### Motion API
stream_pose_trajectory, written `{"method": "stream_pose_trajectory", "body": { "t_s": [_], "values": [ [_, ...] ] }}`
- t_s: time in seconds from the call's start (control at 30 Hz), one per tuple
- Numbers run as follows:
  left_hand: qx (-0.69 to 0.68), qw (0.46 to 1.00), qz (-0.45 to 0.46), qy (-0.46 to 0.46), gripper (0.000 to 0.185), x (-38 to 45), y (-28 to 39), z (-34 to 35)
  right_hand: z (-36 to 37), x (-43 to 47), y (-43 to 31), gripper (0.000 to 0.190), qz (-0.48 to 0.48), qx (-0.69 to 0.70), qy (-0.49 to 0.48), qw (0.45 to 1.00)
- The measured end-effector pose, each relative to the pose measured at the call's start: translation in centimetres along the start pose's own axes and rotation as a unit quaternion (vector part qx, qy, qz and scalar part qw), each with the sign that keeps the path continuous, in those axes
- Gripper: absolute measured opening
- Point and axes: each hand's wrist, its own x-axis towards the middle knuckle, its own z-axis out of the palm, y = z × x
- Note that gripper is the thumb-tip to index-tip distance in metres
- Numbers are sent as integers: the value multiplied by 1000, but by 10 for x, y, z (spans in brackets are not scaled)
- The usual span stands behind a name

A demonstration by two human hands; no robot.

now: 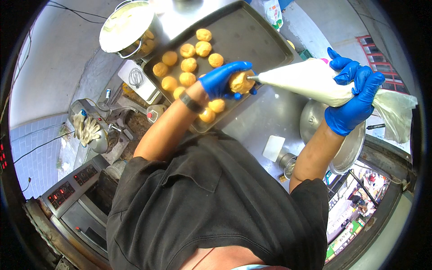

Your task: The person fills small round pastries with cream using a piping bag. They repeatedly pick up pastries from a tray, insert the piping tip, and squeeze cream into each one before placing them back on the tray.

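My left hand, in a blue glove, holds a cream puff shell over the near side of a dark baking tray. The metal nozzle of a piping bag filled with pale cream meets the shell; whether it is pushed inside I cannot tell. My right hand, also gloved in blue, is closed around the bag's wide part, and the bag's loose clear end hangs beyond it. Several round golden puffs lie on the left part of the tray, some partly hidden behind my left hand and forearm.
A steel pot of pale cream stands at the upper left, near a wire whisk. Right of me are a large metal bowl, a white scraper and a small metal container on the steel table. An oven is at lower left.
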Motion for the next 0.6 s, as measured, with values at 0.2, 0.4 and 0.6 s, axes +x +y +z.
{"method": "stream_pose_trajectory", "body": {
  "t_s": [0.2, 0.4, 0.6],
  "values": [
    [9, 1000, 9, -14, 49, 9, -9, -3, -1, -2, -4, 52, 30, -62, 68, 995],
    [18, 999, -9, -40, 52, 15, -14, -3, -6, -2, -5, 50, 58, -78, 101, 990],
    [11, 999, 14, -37, 53, 10, -16, 2, -9, -1, -6, 48, 69, -59, 95, 991]
  ]
}}
